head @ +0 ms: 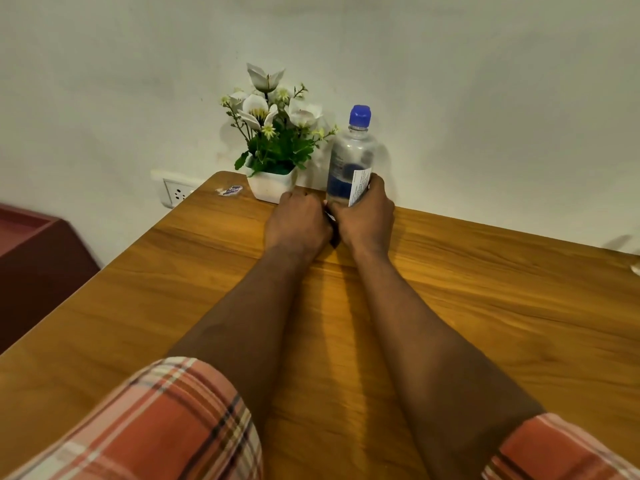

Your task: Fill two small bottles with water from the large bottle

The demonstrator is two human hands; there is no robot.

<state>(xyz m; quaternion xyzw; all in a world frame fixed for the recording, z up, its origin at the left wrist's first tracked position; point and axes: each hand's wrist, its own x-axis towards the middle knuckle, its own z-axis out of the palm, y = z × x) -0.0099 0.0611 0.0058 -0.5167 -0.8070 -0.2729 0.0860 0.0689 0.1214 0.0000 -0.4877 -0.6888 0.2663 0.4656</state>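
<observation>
Bottle: large clear bottle (350, 157) with a blue cap (360, 116), upright at the far edge of the bench (485, 289), just right of the flower pot; cap is on; a blue and white label wraps its lower half.
Right hand: right hand (369, 213) is wrapped around the lower part of the bottle, fingers curled over the label, gripping it.
Left hand: left hand (298, 220) is curled into a loose fist just beside the right hand, touching it; something small and dark shows between the two hands, but what it is cannot be told, nor whether the left hand grips it.
Arms: both forearms stretch forward across the bench; rolled plaid sleeves (166, 420) in red and white show at the bottom edge.
Flower pot: white square pot (272, 187) with white flowers and green leaves, standing against the wall at the back of the bench, near the left hand.
Sticker: small blue and white sticker (230, 191) lying flat on the bench, left of the pot.
Socket: white wall socket (175, 194) behind the bench's back left corner.
</observation>
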